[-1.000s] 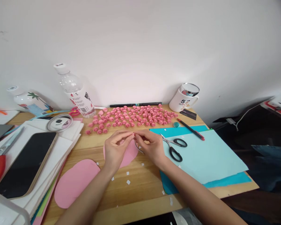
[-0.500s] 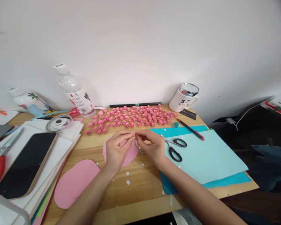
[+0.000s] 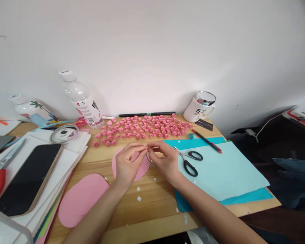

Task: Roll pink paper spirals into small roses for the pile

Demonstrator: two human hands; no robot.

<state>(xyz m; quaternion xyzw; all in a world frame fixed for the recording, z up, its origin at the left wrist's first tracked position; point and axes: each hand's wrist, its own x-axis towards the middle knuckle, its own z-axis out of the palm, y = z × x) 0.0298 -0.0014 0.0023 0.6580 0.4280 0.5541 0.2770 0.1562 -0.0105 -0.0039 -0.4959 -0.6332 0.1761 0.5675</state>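
My left hand (image 3: 129,161) and my right hand (image 3: 164,161) meet fingertip to fingertip above the table, both pinched closed. Whatever lies between the fingertips is too small and covered to make out. Partly behind my left hand lies a pink paper circle (image 3: 143,171) on the wood. A grey ring-shaped edge (image 3: 149,160) shows beside my right hand, mostly hidden by it. Just beyond the hands spreads a mass of small rolled pink paper roses (image 3: 142,127). Black-handled scissors (image 3: 190,162) lie right of my right hand. More pink paper circles (image 3: 82,200) overlap at the near left.
Light blue paper (image 3: 226,173) covers the table's right side. At the back stand a mug (image 3: 198,106) and a clear bottle (image 3: 83,100). A phone (image 3: 27,179) and red-handled scissors (image 3: 0,179) rest on stacked paper at left. White paper bits (image 3: 139,199) dot the wood.
Both hands keep their pinch at almost the same spot, with only slight finger movement. The view has shifted very slightly; the things on the table have stayed in place.
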